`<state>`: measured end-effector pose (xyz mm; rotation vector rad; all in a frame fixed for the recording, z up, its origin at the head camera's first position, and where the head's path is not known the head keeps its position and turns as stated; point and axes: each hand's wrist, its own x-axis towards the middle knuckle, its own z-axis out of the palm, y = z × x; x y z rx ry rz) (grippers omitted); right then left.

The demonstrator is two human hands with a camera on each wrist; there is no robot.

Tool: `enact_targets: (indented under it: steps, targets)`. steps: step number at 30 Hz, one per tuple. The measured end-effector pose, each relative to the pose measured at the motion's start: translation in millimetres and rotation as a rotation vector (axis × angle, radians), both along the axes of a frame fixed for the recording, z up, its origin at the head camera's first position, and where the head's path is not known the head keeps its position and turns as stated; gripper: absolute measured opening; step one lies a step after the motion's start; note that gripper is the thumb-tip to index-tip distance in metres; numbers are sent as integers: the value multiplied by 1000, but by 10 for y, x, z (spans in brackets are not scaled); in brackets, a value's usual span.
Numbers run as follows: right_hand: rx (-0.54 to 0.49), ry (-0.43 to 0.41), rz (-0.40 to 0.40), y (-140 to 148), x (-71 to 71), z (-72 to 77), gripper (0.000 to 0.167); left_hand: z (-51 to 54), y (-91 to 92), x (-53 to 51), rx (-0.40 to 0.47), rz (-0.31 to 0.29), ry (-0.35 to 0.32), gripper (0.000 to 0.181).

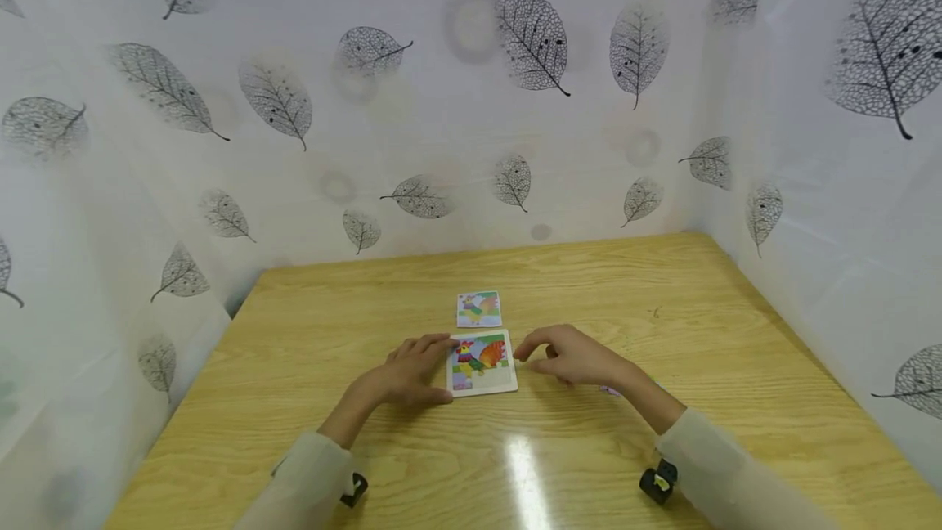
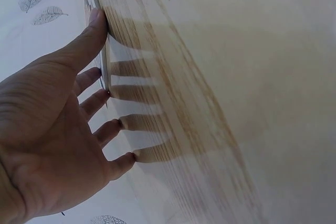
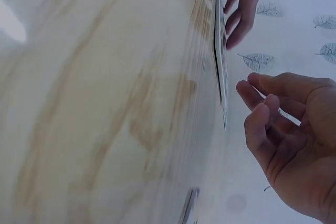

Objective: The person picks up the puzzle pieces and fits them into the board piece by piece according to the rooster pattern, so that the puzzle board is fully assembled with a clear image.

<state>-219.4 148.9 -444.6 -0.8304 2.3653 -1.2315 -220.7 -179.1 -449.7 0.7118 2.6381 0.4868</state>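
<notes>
A framed picture puzzle of a rooster [image 1: 482, 362] lies on the wooden table, its lower right part plain beige. My left hand [image 1: 412, 372] spreads along its left side, the thumb at the near corner and a finger at the far one. In the left wrist view the left hand [image 2: 63, 124] has fairly straight fingers touching the board's edge and the tabletop. Just off the right edge hovers my right hand [image 1: 570, 354]. Seen in the right wrist view, the right hand [image 3: 294, 135] has loosely bent fingers with no object visible between them.
Beyond the puzzle lies a square card [image 1: 479, 309] with a paler rooster picture. A small purplish piece [image 1: 609, 390] is partly hidden by the right forearm. Leaf-patterned white curtains [image 1: 441, 121] hang around the wooden table [image 1: 331, 309].
</notes>
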Motion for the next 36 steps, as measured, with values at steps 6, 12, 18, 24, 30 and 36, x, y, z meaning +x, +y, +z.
enact_targets:
  steps: [6, 12, 18, 24, 30, 36]
  targets:
    - [-13, -2, -24, 259, 34, -3, 25, 1, 2, -4, -3, 7, -2, 83]
    - [-29, -10, -44, 518, 75, -14, 27, -6, -12, 5, 18, -8, -2, 82]
    - [-26, -27, -52, 733, 131, -14, 33, -32, -24, 8, 20, -12, 2, 84]
    - [1, -60, -75, 905, 198, -14, 37, -16, -15, 4, 31, 3, -4, 82]
    - [88, -59, -128, 952, 231, -18, 32, -13, -9, 8, 11, 8, -1, 82]
    - [142, -3, -137, 938, 260, -36, 32, 5, -6, 12, 8, -3, 1, 82]
